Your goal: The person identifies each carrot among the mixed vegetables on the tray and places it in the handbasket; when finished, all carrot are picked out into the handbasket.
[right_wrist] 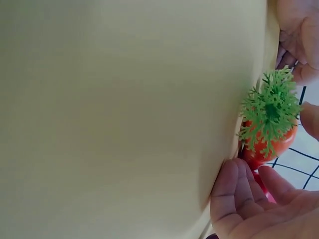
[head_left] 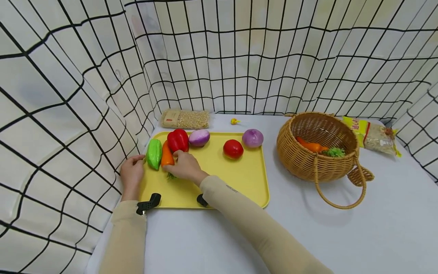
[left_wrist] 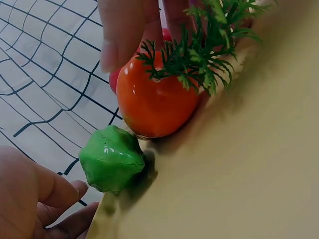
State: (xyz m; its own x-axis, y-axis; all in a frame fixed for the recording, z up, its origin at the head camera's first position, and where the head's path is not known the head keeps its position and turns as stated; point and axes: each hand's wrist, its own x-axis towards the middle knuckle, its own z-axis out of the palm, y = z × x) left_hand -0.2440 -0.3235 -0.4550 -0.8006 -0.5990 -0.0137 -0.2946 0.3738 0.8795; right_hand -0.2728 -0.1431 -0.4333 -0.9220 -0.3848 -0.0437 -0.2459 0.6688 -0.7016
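An orange toy carrot point(head_left: 166, 154) with leafy green tops point(right_wrist: 271, 112) lies on the yellow tray point(head_left: 219, 186), near its left side. My right hand point(head_left: 186, 165) holds it near the leafy end, thumb on one side and fingers on the other. Left of the carrot is a ridged green vegetable point(head_left: 154, 154), like a bitter melon. At the tray's left rim, my left hand point(head_left: 132, 173) has its fingers bent loosely beside this green piece, with a small gap in the left wrist view. A red bell pepper point(head_left: 178, 140) sits just behind the carrot.
A purple eggplant-like piece point(head_left: 199, 137), a tomato point(head_left: 233, 149) and a purple onion point(head_left: 253, 138) lie on the tray. Right of it stands a wicker basket point(head_left: 297, 163) holding carrots. Bagged goods point(head_left: 191, 119) lie behind the tray; another bag point(head_left: 376, 139) is behind the basket.
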